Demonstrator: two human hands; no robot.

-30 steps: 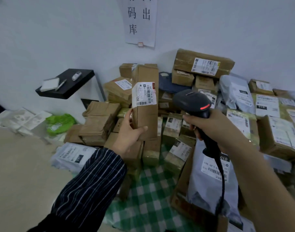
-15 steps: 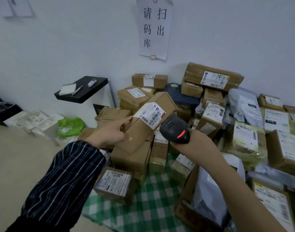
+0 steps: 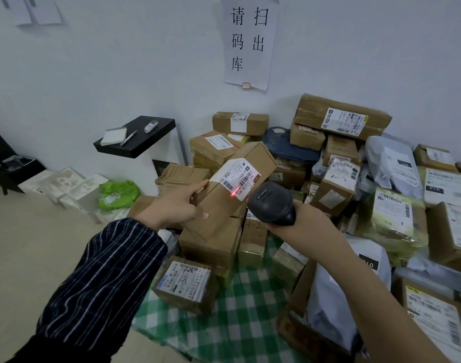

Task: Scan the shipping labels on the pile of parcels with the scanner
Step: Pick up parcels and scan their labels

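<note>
We hold a brown carton (image 3: 253,159) up in our left grip (image 3: 175,205), with the index finger laid along its upper edge and the thumb pressed on the front face near its lower end. It hangs tilted above the pile of parcels (image 3: 339,119), with its far end raised towards the right. A white shipping label (image 3: 237,176) wraps over the carton's upper edge with its barcodes facing us. A short red line (image 3: 233,194) glows across the label's lower part. Our right grip (image 3: 302,224) is clenched round the black scanner (image 3: 271,205), whose handle is mostly hidden inside our fingers. Its rounded head sits just beside the lower right corner of the label and points at it. A dark striped sleeve (image 3: 101,279) covers our left arm, while the right forearm is bare. The pile itself is brown boxes and grey and yellowish mailer bags heaped against the white wall (image 3: 93,74), spreading from the middle to the right edge. Part of it lies on a green checked cloth (image 3: 240,315) spread on the floor (image 3: 27,244). Near our left sleeve, a small box (image 3: 187,281) on that cloth has "3-3" handwritten on its label. To the left a black shelf (image 3: 145,145) carries a notepad (image 3: 114,132) and a pen (image 3: 128,138). A green bag (image 3: 118,192) lies on the floor below it. A paper sign (image 3: 249,40) with large characters is pinned to the wall above the heap.
</note>
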